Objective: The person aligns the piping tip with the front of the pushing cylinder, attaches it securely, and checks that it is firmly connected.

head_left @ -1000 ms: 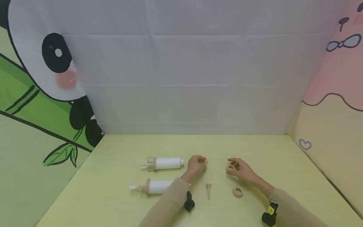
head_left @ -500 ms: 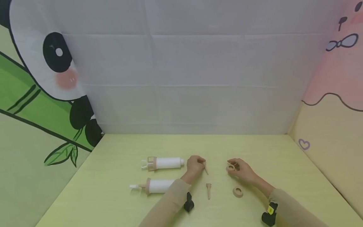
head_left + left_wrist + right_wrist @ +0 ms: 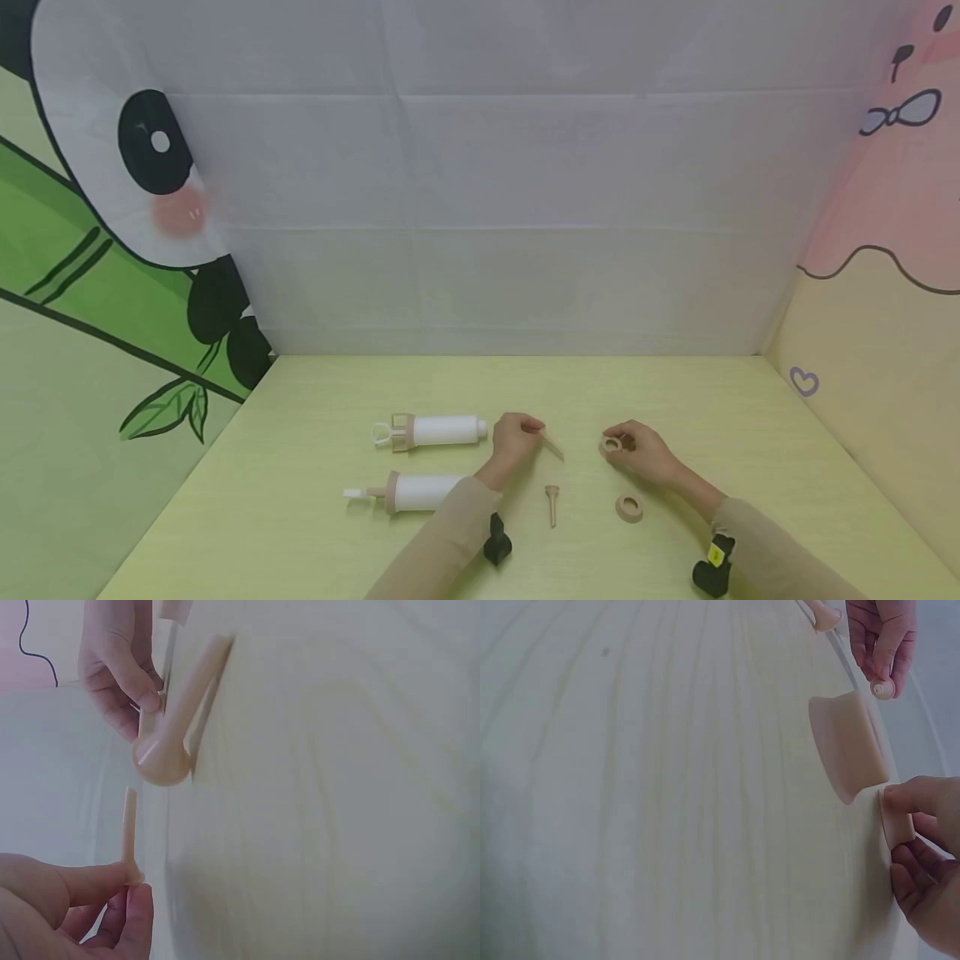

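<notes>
My left hand [image 3: 516,442] pinches a beige funnel-shaped nozzle [image 3: 129,832] by its flared end, the thin tube pointing away from the fingers. On the table between the hands lies a second nozzle [image 3: 552,507], flared end toward the back. In my right hand [image 3: 648,454], thumb and fingers grip a beige ring [image 3: 896,819] by its edge, at or just above the table. Another ring [image 3: 628,518] rests on the table closer to me, below the right hand in the head view. The hands are apart, and fingers partly cover both held pieces.
Left of the left hand lies a white cylinder [image 3: 444,430] with a beige collar and a white handle. Nearer me is a second white cylinder [image 3: 423,492], partly hidden by the left sleeve [image 3: 450,537]. A pale wall [image 3: 517,292] stands behind the table [image 3: 300,450].
The nozzle in my left hand, mostly hidden earlier, has been turned so its tube points right and toward me. My right hand stays at nearly the same spot with the ring.
</notes>
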`<state>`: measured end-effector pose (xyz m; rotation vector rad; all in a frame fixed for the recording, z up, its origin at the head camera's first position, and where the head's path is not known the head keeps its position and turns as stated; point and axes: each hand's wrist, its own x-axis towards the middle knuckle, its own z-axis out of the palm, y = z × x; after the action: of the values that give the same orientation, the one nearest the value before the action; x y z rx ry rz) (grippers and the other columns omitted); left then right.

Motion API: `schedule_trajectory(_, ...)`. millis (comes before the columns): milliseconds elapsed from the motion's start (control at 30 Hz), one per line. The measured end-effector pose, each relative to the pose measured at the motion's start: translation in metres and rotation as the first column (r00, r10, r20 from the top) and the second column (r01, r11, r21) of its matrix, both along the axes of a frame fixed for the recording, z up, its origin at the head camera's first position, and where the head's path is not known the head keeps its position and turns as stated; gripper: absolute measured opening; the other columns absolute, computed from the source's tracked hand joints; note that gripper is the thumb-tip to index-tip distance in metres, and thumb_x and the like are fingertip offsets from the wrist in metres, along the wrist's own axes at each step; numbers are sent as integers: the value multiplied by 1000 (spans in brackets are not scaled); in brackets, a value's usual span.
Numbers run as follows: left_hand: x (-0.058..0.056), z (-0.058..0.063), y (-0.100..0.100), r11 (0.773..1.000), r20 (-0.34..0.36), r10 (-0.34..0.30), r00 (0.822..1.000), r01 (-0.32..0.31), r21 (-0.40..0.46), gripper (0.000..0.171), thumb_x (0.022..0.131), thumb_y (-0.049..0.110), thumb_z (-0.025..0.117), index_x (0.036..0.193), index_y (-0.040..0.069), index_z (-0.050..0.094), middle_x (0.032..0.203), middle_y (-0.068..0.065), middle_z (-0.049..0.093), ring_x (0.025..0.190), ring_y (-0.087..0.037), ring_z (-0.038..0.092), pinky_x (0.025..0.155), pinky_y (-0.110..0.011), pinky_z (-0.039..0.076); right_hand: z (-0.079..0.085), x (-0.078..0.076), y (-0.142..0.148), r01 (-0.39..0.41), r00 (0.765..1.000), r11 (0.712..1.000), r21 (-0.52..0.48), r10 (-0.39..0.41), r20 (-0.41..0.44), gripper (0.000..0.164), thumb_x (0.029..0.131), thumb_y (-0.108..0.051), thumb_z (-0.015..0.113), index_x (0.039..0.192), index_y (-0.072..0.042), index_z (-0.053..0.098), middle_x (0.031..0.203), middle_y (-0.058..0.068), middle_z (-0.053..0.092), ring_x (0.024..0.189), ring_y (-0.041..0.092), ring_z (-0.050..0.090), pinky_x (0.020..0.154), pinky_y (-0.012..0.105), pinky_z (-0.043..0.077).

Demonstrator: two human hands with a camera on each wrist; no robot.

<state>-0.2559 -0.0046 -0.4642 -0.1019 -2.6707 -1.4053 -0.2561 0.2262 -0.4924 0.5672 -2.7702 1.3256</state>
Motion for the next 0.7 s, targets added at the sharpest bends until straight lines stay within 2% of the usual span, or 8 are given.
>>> schedule_trajectory(267,5,6,2,998,-82,-68,994,69,7,5,76,-2,68,81,0,70,78,-10,68,72,-20,63,65,-26,52,1,-4,-1,-18,1000,1000,23,18,8,28,80,-10,68,105,3,62,97,9,60,84,18,54,68,27,47)
schedule_trajectory(533,12,17,-1,996,-145,-92,985,93,1,5,78,0,68,82,1,70,78,-9,68,71,-18,62,63,-23,51,19,5,-12,-61,998,998,-28,61,-12,30,80,-13,68,104,2,61,99,11,61,84,20,55,65,24,47)
schedule_trajectory(700,14,22,-5,995,-150,-99,984,99,-6,6,79,3,67,85,1,70,79,-8,68,72,-18,62,63,-22,51,28,7,-20,-76,996,997,-32,74,-52,29,80,-14,69,104,0,61,100,9,61,85,20,56,67,23,48)
